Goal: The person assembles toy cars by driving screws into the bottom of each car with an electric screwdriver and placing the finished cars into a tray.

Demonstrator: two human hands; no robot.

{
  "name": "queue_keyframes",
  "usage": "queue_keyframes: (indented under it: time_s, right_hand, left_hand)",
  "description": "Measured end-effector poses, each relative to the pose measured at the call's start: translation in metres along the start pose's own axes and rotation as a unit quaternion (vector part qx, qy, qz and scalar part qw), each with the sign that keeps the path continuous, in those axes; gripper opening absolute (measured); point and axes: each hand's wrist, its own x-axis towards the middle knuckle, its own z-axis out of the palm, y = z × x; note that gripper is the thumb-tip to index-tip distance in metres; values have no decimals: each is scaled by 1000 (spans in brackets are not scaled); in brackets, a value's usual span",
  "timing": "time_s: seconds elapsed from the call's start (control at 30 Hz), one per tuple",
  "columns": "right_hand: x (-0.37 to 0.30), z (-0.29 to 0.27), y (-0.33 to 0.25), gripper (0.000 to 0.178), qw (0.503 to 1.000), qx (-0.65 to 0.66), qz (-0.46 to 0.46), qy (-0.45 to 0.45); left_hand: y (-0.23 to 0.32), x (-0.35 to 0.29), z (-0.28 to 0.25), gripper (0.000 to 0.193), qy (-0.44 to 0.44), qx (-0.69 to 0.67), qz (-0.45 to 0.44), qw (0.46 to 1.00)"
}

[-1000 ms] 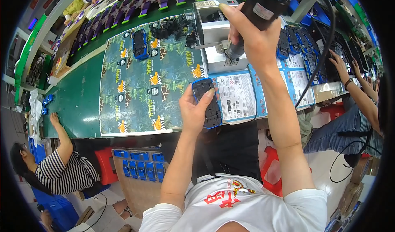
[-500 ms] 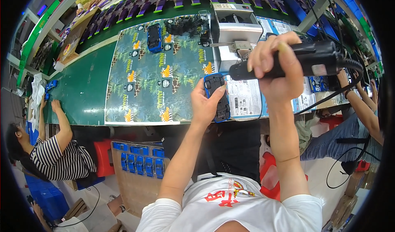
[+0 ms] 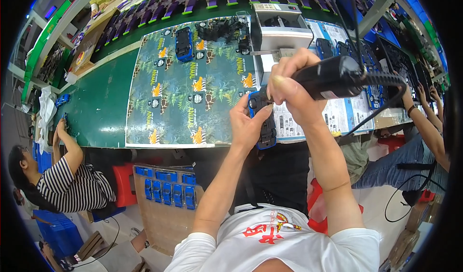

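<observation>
My left hand (image 3: 245,128) is closed around a blue toy car (image 3: 268,136), which lies with its black underside up near the table's front edge. The thumb presses on that underside. In my right hand (image 3: 300,94) is a black electric screwdriver (image 3: 333,75), held tilted with its cord end to the right. Its front end is down at the car's far half; the fingers hide the tip. Beyond my hands another blue toy car (image 3: 183,44) lies underside up on the patterned sheet. Black plastic parts (image 3: 217,31) are heaped beside it.
A metal-cased machine (image 3: 283,36) stands just beyond my right hand. The screwdriver's coiled cord (image 3: 386,79) loops to the right. Several blue cars (image 3: 166,193) fill a carton at lower left. Co-workers sit on both sides. Purple-and-green pieces (image 3: 190,4) line the far belt.
The screwdriver has come down and left, from beside the car onto its far half. The car has shifted slightly right and nearer. The left co-worker's hands have moved off a blue car.
</observation>
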Motion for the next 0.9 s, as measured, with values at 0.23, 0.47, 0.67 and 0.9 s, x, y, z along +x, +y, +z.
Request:
queue_keyframes:
  time_s: [0.23,0.47,0.67,0.9]
  right_hand:
    - [-9,-4,2,23,996,84,-11,9]
    - [-12,-8,2,22,992,123,-25,29]
    - [-9,-9,1,18,994,97,-28,46]
    - [12,-32,-37,14,980,138,-131,63]
  left_hand:
    - [-8,1,-4,27,7,15,4,1000]
    - [-2,1,2,26,14,22,-13,1000]
    - [-2,1,-2,29,-1,8,-41,999]
    - [4,8,-2,23,112,-165,-37,979]
